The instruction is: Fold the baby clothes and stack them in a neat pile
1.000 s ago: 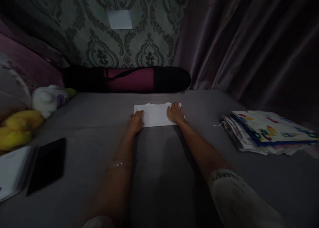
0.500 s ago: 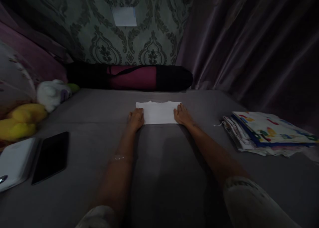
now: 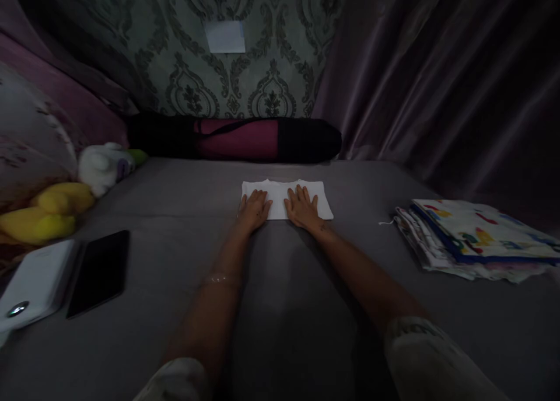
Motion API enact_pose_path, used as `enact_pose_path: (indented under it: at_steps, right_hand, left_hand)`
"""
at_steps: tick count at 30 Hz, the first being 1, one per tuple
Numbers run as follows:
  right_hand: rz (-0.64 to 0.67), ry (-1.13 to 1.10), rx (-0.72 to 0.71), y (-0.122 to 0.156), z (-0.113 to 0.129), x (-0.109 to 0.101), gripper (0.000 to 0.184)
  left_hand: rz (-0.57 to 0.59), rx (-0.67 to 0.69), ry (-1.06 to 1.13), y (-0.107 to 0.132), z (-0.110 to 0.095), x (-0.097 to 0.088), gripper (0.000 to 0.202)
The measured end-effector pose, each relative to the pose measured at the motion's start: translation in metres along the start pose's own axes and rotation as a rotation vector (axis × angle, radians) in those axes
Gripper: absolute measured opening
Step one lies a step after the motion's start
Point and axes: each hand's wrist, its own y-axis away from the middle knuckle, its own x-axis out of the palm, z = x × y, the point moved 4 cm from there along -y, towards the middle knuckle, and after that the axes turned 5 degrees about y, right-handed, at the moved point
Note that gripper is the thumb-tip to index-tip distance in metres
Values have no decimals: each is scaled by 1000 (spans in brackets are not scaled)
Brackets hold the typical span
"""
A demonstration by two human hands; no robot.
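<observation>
A folded white cloth [image 3: 321,196] lies flat on the grey bed sheet [image 3: 289,307] in front of me. My left hand [image 3: 255,208] rests palm down on its left half, fingers spread and open. Beside it, my right hand [image 3: 301,206] lies flat on the middle of the cloth, fingers stretched out too. Both hands press on the cloth and hold nothing. The cloth's right end shows bare past my right hand.
A stack of folded patterned cloths [image 3: 476,237] sits at the right. A black phone [image 3: 100,271] and a white device [image 3: 32,281] lie at the left, near yellow [image 3: 48,214] and white [image 3: 102,164] soft toys. A black and maroon roll bag [image 3: 236,139] lies along the wall; curtains hang right.
Both hands have moved inward from the cloth's outer ends toward its middle and now lie flat with fingers spread. The view has shifted slightly.
</observation>
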Motion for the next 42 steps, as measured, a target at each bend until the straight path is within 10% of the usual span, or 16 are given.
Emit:
enact_pose_path:
  at_steps: [20, 30, 42]
  right_hand:
    - [52, -52, -190, -6, 14, 1, 55]
    - [55, -57, 140, -35, -63, 6, 67]
    - [-57, 21, 47, -63, -102, 0, 41]
  left_hand:
    - [113, 84, -213, -27, -26, 7, 51]
    - [80, 71, -166, -57, 18, 10, 59]
    - [174, 64, -133, -103, 63, -8, 44]
